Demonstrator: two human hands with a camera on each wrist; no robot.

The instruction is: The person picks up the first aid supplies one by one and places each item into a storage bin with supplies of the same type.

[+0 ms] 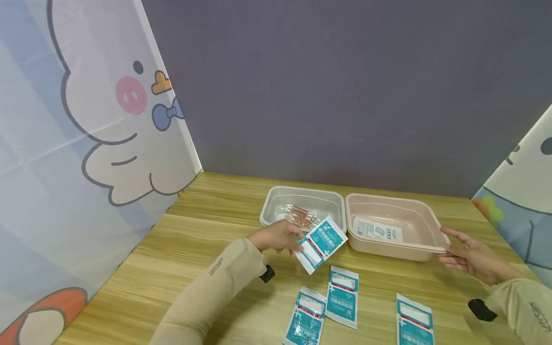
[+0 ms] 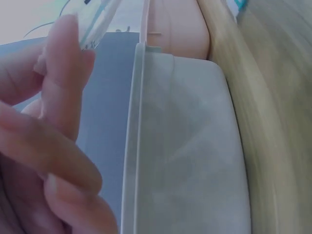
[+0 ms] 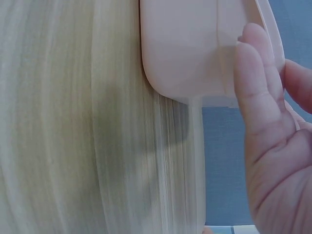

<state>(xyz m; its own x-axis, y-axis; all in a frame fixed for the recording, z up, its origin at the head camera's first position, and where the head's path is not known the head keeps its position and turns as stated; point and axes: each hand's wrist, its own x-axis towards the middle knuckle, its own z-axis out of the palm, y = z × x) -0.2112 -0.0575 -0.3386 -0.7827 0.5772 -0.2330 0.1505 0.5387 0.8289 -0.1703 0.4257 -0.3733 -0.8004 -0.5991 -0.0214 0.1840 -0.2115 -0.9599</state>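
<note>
In the head view my left hand [image 1: 282,237] pinches a flat teal-and-white medical packet [image 1: 322,243] by its left edge. The packet is tilted in front of the grey basin [image 1: 269,201], which holds several clear-wrapped swabs with reddish-brown sticks [image 1: 302,215]. At the right, my right hand [image 1: 478,258] grips the rim of the pink basin [image 1: 414,247] near its front corner; the right wrist view shows that rim between its fingers [image 3: 253,73]. Inside the pink basin lies one packet, white printed side up [image 1: 377,230].
On the wooden table [image 1: 172,268] in front of the basins lie three more teal packets: one at left [image 1: 305,318], one beside it [image 1: 342,297], one farther right [image 1: 415,321]. A dark grey panel [image 1: 345,96] stands behind, with a cartoon-printed sheet [image 1: 99,120] at the left.
</note>
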